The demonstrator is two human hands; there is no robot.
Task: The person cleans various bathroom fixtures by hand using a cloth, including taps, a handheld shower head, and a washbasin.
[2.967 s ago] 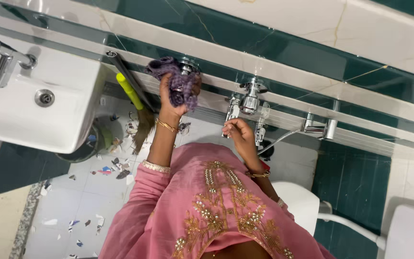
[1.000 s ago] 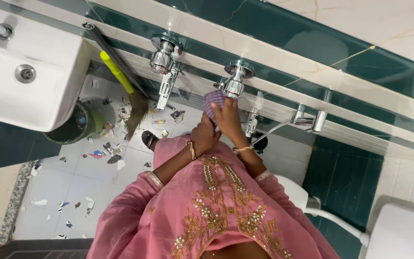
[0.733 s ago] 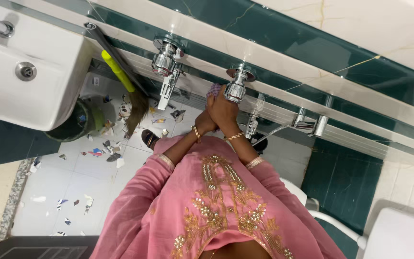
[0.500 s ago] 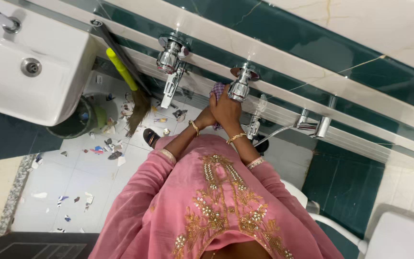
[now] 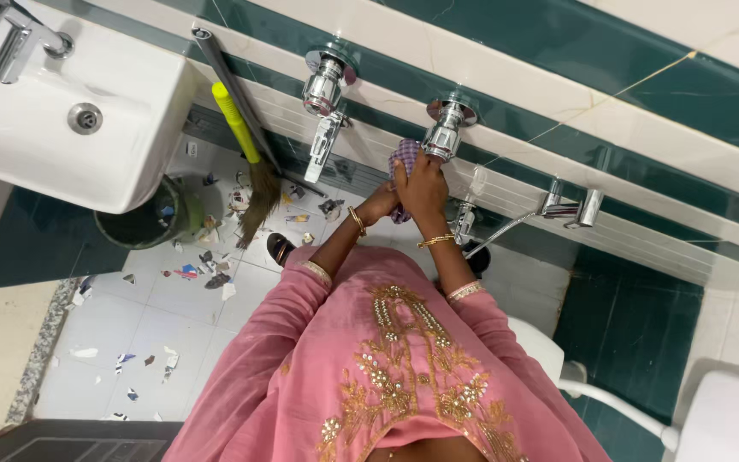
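A bathroom wall of green and cream tile (image 5: 515,81) carries a row of chrome fittings above a white tiled floor (image 5: 130,334) strewn with scraps. The right hand (image 5: 425,184) presses a purple checked cloth (image 5: 404,158) against the chrome valve (image 5: 446,133), fingers closed together over the fabric. The left hand (image 5: 380,204) sits just below, curled around the cloth's lower end. The cloth appears light, soft and limp; a full-palm bunched grip suits it. Bunched up, it runs lengthwise from the left hand toward the valve. The valve body projects straight out from the wall, toward the fingers. A second tap (image 5: 325,94) stands beside the fingertips; a broom (image 5: 245,150) leans farther off.
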